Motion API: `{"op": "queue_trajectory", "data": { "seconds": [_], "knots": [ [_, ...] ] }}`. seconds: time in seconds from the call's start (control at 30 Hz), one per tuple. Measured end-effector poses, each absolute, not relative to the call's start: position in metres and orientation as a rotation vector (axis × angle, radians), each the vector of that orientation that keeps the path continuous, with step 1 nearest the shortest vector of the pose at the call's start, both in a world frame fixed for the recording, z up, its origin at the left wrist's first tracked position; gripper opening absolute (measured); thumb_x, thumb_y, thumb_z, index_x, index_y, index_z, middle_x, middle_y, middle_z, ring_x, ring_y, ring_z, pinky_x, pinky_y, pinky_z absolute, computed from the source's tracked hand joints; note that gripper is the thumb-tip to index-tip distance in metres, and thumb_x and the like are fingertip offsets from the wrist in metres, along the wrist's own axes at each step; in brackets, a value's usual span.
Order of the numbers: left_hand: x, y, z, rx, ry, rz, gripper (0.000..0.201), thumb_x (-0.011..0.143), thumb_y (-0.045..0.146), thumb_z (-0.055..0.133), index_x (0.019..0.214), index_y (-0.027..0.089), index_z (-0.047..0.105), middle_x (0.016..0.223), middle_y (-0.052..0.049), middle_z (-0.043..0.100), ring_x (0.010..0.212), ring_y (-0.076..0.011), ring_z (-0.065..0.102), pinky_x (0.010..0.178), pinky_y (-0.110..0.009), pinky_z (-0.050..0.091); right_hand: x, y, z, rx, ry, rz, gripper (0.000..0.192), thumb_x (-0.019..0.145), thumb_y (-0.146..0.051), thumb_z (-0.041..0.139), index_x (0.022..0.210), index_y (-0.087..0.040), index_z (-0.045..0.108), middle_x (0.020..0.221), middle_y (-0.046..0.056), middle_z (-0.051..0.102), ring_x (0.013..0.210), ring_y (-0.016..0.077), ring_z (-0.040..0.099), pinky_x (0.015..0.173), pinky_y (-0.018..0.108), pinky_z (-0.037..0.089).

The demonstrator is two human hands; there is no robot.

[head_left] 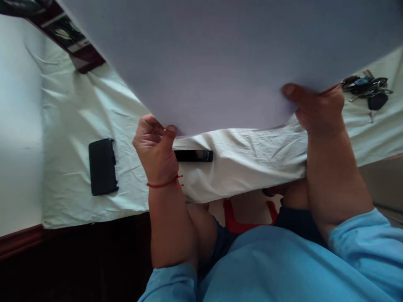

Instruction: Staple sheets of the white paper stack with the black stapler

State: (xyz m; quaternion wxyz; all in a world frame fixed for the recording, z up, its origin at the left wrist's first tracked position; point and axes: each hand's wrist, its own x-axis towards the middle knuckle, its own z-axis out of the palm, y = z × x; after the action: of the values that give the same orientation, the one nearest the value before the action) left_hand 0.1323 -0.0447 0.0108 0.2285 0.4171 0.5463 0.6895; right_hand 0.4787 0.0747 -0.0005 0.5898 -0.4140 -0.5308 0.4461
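Observation:
A large white sheet of paper (220, 63) fills the upper middle of the head view, raised above the cloth. My left hand (157, 147), with a red string round its wrist, pinches the sheet's near left corner between thumb and fingers. On the near right edge, my right hand (317, 105) grips the paper with the thumb on top and the fingers hidden beneath. Just below the sheet lies a narrow black device (195, 156), partly covered by my left hand.
Pale cloth (252, 159) covers the table, with wrinkles. A black phone case-like object (102, 167) lies at left. A bunch of keys (371, 90) is at right. A dark printed box (75, 46) stands at the back left, and a red stool (236, 222) is under the table edge.

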Motion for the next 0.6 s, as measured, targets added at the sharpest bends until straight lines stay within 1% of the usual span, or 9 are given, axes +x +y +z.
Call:
{"op": "queue_trajectory", "data": {
  "seconds": [0.07,0.13,0.17,0.23,0.27,0.37,0.5,0.57,0.6],
  "knots": [
    [0.132,-0.044,0.009,1.150,1.512,1.912,0.037,0.074,0.029,0.103,0.085,0.026,0.068,0.083,0.004,0.057,0.082,-0.0164,0.061,0.090,-0.030,0.058,0.479,0.073,0.000,-0.963,-1.243,1.025,0.105,0.042,-0.081,0.112,0.127,-0.030,0.077,0.125,0.002,0.085,0.137,0.0321,0.074,0.136,0.053,0.055],
    [0.132,-0.044,0.008,1.131,1.541,1.932,0.035,0.073,0.031,0.100,0.084,0.027,0.067,0.086,0.003,0.064,0.091,-0.0199,0.068,0.098,-0.035,0.062,0.482,0.069,0.002,-0.996,-1.290,1.050,0.108,0.038,-0.081,0.112,0.125,-0.028,0.075,0.129,0.003,0.083,0.139,0.0328,0.072,0.137,0.054,0.054],
    [0.132,-0.045,0.009,1.120,1.572,1.932,0.033,0.073,0.032,0.099,0.085,0.028,0.069,0.088,0.002,0.068,0.095,-0.0215,0.070,0.103,-0.037,0.063,0.484,0.066,0.005,-1.033,-1.326,1.061,0.104,0.040,-0.077,0.113,0.122,-0.027,0.074,0.131,0.003,0.082,0.138,0.0325,0.072,0.137,0.053,0.054],
    [0.132,-0.046,0.010,1.119,1.643,1.889,0.031,0.074,0.035,0.098,0.090,0.029,0.072,0.094,0.001,0.073,0.102,-0.0240,0.074,0.111,-0.041,0.064,0.489,0.059,0.011,-1.145,-1.422,1.083,0.083,0.056,-0.057,0.116,0.120,-0.027,0.072,0.138,0.005,0.080,0.143,0.0315,0.070,0.137,0.050,0.054],
    [0.133,-0.046,0.010,1.131,1.665,1.848,0.031,0.075,0.038,0.099,0.093,0.030,0.074,0.096,0.001,0.075,0.105,-0.0250,0.075,0.113,-0.042,0.064,0.490,0.056,0.014,-1.199,-1.439,1.072,0.076,0.058,-0.049,0.116,0.116,-0.026,0.072,0.134,0.005,0.080,0.144,0.0321,0.069,0.136,0.049,0.055],
    [0.136,-0.044,0.013,1.179,1.637,1.807,0.039,0.078,0.048,0.101,0.102,0.030,0.077,0.103,-0.002,0.079,0.117,-0.0281,0.078,0.119,-0.046,0.063,0.489,0.050,0.019,-1.292,-1.465,1.076,0.059,0.068,-0.041,0.113,0.107,-0.024,0.072,0.125,0.004,0.081,0.141,0.0334,0.071,0.133,0.052,0.059],
    [0.139,-0.042,0.018,1.240,1.569,1.929,0.045,0.079,0.059,0.105,0.098,0.031,0.075,0.108,-0.001,0.083,0.128,-0.0298,0.079,0.125,-0.050,0.060,0.486,0.050,0.016,-1.270,-1.391,0.950,0.057,0.070,-0.039,0.112,0.106,-0.024,0.070,0.126,0.004,0.081,0.149,0.0338,0.067,0.139,0.053,0.053],
    [0.135,-0.043,0.020,1.285,1.573,1.972,0.045,0.080,0.063,0.104,0.093,0.031,0.075,0.102,0.001,0.083,0.123,-0.0302,0.080,0.122,-0.053,0.062,0.489,0.051,0.015,-1.304,-1.407,0.855,0.060,0.070,-0.046,0.113,0.107,-0.024,0.071,0.123,0.005,0.082,0.154,0.0345,0.064,0.143,0.051,0.048],
    [0.133,-0.045,0.021,1.307,1.593,1.969,0.045,0.081,0.064,0.103,0.092,0.031,0.076,0.099,0.001,0.083,0.119,-0.0300,0.081,0.120,-0.054,0.063,0.490,0.052,0.016,-1.316,-1.445,0.855,0.060,0.070,-0.049,0.113,0.106,-0.025,0.072,0.122,0.005,0.082,0.153,0.0345,0.065,0.143,0.050,0.049]
  ]
}}
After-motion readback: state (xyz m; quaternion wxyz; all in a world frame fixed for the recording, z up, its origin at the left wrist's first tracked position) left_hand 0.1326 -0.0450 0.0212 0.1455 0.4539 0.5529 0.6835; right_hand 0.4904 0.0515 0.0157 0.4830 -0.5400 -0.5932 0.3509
